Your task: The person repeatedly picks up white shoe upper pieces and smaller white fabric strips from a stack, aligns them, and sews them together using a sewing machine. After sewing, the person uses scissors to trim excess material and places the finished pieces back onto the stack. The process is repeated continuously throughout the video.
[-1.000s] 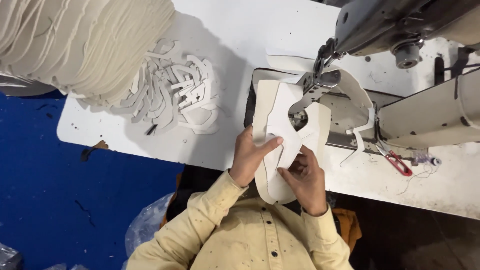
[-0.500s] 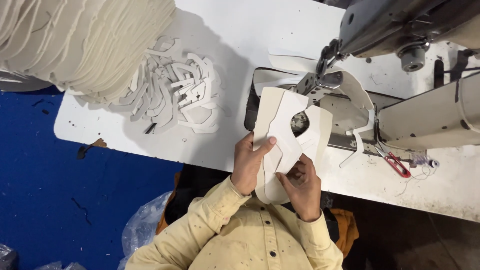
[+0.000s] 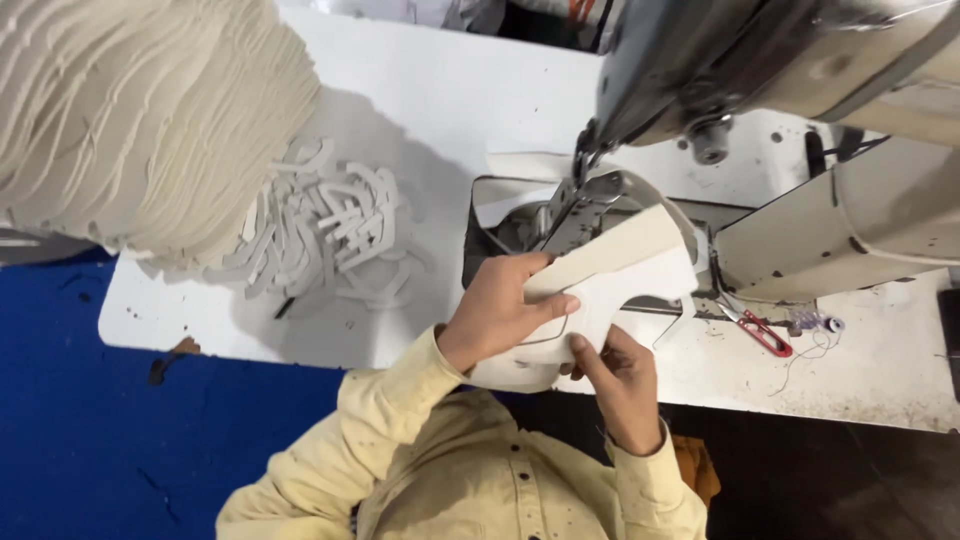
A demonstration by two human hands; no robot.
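Head view: both hands are gripping a cream panel (image 3: 610, 290) at the table's (image 3: 420, 90) near edge, beside the sewing machine (image 3: 760, 70). Left hand (image 3: 497, 310) is clasping its top, right hand (image 3: 620, 375) is pinching underneath.

Left hand (image 3: 500, 310) and right hand (image 3: 620, 375) gripping a flat, cream-white cut piece of stiff fabric (image 3: 610, 290) — held just below the needle of the grey industrial sewing machine (image 3: 800, 120). Beside them on the white worktable (image 3: 420, 100) — loose pile of white curved fabric strips (image 3: 330, 230); small red-handled thread snips (image 3: 762, 332) near the machine base.
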